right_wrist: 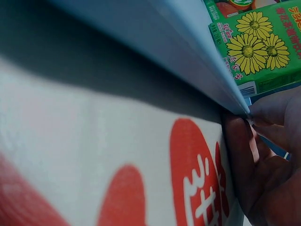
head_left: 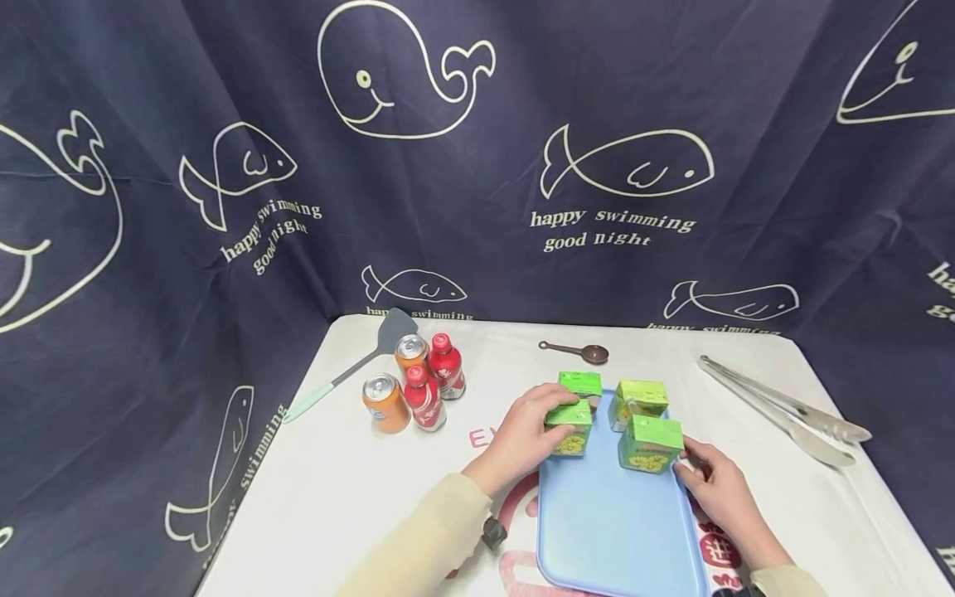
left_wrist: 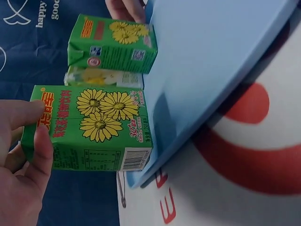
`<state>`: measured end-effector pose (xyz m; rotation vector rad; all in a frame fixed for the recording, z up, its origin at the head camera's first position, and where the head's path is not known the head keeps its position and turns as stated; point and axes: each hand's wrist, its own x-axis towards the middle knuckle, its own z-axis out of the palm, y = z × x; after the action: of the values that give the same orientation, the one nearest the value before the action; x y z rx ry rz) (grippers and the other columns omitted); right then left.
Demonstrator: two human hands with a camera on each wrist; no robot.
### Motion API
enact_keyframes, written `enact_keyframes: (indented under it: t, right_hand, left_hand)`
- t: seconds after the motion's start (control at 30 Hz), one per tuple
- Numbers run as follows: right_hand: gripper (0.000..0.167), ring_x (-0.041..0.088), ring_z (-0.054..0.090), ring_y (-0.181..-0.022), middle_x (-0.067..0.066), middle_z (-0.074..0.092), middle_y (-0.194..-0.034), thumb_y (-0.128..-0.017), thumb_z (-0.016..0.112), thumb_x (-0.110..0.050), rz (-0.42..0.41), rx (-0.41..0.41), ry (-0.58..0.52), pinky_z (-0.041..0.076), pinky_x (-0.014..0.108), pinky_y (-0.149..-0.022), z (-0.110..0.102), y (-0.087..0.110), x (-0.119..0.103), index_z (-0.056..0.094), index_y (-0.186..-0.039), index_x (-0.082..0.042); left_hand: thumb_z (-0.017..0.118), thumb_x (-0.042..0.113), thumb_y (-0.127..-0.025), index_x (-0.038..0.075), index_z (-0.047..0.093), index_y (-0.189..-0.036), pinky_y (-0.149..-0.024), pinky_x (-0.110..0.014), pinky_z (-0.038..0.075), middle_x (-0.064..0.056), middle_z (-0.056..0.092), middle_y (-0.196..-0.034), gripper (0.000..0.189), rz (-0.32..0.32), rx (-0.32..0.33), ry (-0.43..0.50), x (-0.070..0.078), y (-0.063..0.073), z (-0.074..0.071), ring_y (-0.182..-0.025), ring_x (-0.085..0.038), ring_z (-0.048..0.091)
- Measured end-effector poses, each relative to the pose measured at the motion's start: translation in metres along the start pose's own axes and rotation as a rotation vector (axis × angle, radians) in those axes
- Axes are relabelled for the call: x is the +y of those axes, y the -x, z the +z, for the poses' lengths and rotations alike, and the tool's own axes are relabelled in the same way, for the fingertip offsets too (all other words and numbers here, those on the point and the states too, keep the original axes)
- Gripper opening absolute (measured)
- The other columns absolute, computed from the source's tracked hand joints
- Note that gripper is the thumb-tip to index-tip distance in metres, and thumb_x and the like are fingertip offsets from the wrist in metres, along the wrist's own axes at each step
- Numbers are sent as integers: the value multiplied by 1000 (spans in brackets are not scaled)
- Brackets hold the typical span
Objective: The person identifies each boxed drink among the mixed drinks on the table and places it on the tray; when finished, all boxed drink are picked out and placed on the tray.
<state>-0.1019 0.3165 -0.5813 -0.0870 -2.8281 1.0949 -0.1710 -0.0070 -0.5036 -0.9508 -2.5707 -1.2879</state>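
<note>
My left hand [head_left: 525,435] grips the top of a green drink carton [left_wrist: 94,125] with yellow flowers, which stands at the left edge of a blue tray [head_left: 612,522]. Behind it stands another green carton [head_left: 580,383], partly hidden by the fingers. On the tray's right side are a green carton [head_left: 651,445] and a lighter yellow-green carton [head_left: 640,398] behind it. My right hand [head_left: 719,489] pinches the tray's right rim beside the front right carton; in the right wrist view, its fingers [right_wrist: 240,141] reach under that rim.
Left on the white table stand two orange cans [head_left: 386,405] and two red bottles [head_left: 425,400], beside a spatula [head_left: 351,369]. A brown measuring spoon [head_left: 593,354] lies behind the tray. Metal tongs [head_left: 783,410] lie at the right. A dark whale-print curtain [head_left: 477,199] hangs behind.
</note>
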Motion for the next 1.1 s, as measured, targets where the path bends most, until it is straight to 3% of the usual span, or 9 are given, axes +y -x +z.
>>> enact_keyframes:
  t: [0.3,0.53,1.1]
  right_hand:
    - [51,8,44,-66,10,62,-99,-95,71,-6,-11,14,-11,37,27,-53,-1,-1,0,56,-140,11]
    - [52,9,46,-68,13,62,-104,-96,69,-6,4,-3,-7,38,26,-54,-1,-2,-2,54,-142,12]
    - [52,11,46,-69,13,63,-107,-96,69,-7,11,-7,-25,38,27,-54,-2,-1,1,53,-143,12]
  left_hand:
    - [79,18,-94,13,70,-133,-113,-23,41,-1,64,-137,40,15,-47,-25,6,-1,16,-130,-9,55]
    - [80,16,-93,13,71,-130,-113,-20,40,2,64,-135,39,24,-32,-43,5,0,25,-128,-7,56]
    - [78,14,-94,13,69,-135,-112,-21,41,6,62,-134,42,-20,-53,-17,8,2,29,-129,-6,55]
